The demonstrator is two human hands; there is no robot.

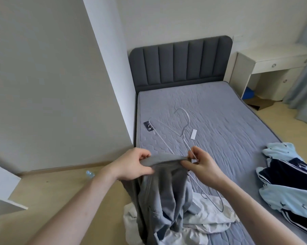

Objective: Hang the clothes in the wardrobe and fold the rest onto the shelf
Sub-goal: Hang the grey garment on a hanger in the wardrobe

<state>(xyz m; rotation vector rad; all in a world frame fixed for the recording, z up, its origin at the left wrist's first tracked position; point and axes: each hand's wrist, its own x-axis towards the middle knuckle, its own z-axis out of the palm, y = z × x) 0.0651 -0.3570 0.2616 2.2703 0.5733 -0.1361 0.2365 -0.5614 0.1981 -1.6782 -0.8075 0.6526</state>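
A grey garment (pixel 164 193) hangs over the near left corner of the bed, stretched at its top edge between both hands. My left hand (pixel 133 165) pinches the left end of that edge. My right hand (pixel 201 167) grips the right end together with a thin wire hanger (pixel 211 197), whose lower arm runs down past the garment. A second wire hanger (pixel 183 121) lies flat on the mattress beyond my hands. A white garment (pixel 207 220) is crumpled beneath the grey one. Light blue and dark navy clothes (pixel 288 184) are piled at the bed's right edge.
The grey mattress (pixel 219 110) also holds a phone (pixel 148 125) near its left edge and a small white remote (pixel 193 134). A white desk (pixel 272 64) stands at the back right. A white wardrobe panel (pixel 2 188) juts in at left; a plastic bottle (pixel 90 174) lies on the floor.
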